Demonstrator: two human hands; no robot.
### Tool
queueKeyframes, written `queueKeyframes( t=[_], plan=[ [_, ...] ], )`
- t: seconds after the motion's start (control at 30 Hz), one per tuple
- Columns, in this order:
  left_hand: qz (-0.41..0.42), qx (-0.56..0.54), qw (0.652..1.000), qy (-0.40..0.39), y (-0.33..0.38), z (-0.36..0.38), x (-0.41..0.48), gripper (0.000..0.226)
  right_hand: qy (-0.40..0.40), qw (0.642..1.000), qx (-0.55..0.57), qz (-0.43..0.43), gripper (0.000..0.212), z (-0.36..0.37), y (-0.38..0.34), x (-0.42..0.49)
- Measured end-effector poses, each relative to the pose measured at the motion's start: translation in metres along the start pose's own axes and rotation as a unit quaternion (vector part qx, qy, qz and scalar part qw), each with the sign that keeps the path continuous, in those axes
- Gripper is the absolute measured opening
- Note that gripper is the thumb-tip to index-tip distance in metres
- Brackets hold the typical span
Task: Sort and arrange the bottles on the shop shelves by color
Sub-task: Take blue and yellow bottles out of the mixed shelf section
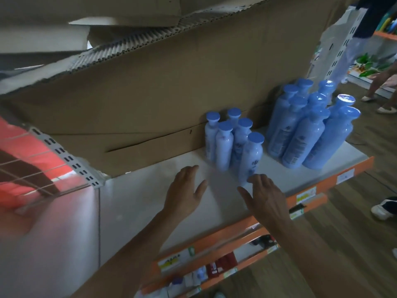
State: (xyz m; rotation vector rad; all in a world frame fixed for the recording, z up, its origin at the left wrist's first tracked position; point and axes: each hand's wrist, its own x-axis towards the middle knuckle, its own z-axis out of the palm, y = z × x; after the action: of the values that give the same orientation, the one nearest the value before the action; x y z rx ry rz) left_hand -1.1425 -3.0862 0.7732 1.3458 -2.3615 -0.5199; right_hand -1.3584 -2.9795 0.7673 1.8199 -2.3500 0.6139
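our left hand [184, 190] and right hand [265, 195] have fingers spread, empty, just before the small blue bottles [233, 143] clustered on the shelf [150, 203]; a clumsy nudge could topple them together.

Small bottles [233, 143] left of large bottles [309, 127], both on shelf [150, 203], before cardboard [161, 93].
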Motion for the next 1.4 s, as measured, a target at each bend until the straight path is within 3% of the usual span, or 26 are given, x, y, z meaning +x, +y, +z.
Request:
queueKeyframes(
  t=[0.13, 0.3, 0.57, 0.8, 1.1, 1.23, 1.4],
  plan=[
    [-0.027, 0.050, 0.998, 0.020, -0.022, -0.011, -0.025, 0.060, 0.006, 0.996, 0.035, -0.081, 0.033, 0.012, -0.042, 0.004],
    [-0.090, 0.091, 0.990, 0.067, -0.067, -0.052, -0.073, 0.063, -0.057, 0.978, 0.066, -0.189, 0.045, 0.033, -0.115, 0.018],
    [-0.229, 0.137, 0.949, 0.170, -0.187, -0.147, -0.204, 0.068, -0.129, 0.933, 0.104, -0.320, 0.059, 0.062, -0.293, -0.001],
    [-0.314, 0.138, 0.909, 0.238, -0.278, -0.225, -0.319, 0.067, -0.108, 0.877, 0.171, -0.437, 0.055, 0.078, -0.453, -0.050],
    [-0.346, 0.179, 0.868, 0.309, -0.362, -0.311, -0.393, 0.066, -0.124, 0.838, 0.205, -0.491, 0.060, 0.075, -0.594, -0.079],
    [-0.348, 0.178, 0.856, 0.337, -0.389, -0.346, -0.397, 0.065, -0.107, 0.842, 0.212, -0.484, 0.060, 0.070, -0.646, -0.070],
    [-0.344, 0.132, 0.869, 0.330, -0.407, -0.377, -0.374, 0.071, -0.140, 0.853, 0.257, -0.432, 0.054, 0.071, -0.690, -0.062]
  ],
)
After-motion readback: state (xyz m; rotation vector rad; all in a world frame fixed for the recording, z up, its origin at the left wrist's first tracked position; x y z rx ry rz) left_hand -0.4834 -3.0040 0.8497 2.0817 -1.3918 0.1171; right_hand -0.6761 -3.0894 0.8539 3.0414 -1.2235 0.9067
